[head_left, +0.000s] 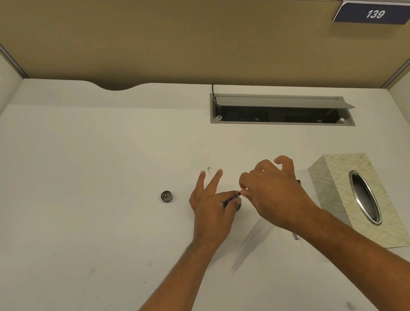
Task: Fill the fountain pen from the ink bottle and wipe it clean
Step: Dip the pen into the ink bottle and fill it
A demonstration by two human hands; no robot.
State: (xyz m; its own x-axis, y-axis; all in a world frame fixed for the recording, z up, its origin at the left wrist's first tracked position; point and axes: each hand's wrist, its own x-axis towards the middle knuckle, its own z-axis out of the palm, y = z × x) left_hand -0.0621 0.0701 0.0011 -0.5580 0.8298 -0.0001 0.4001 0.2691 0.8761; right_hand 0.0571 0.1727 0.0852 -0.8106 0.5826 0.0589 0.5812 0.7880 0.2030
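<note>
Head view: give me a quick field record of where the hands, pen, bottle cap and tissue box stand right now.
left hand: pinching a dark slim pen part above the white desk
right hand: fingertips meeting the pen part's end, other fingers curled
ink bottle: mostly hidden under the left hand; only a dark round edge shows
small round dark bottle cap: lying apart on the desk, left of both hands
pale patterned tissue box: right of the right hand, oval metal-rimmed opening, no tissue showing
small metal piece: on the desk by the right forearm; identity unclear
</note>
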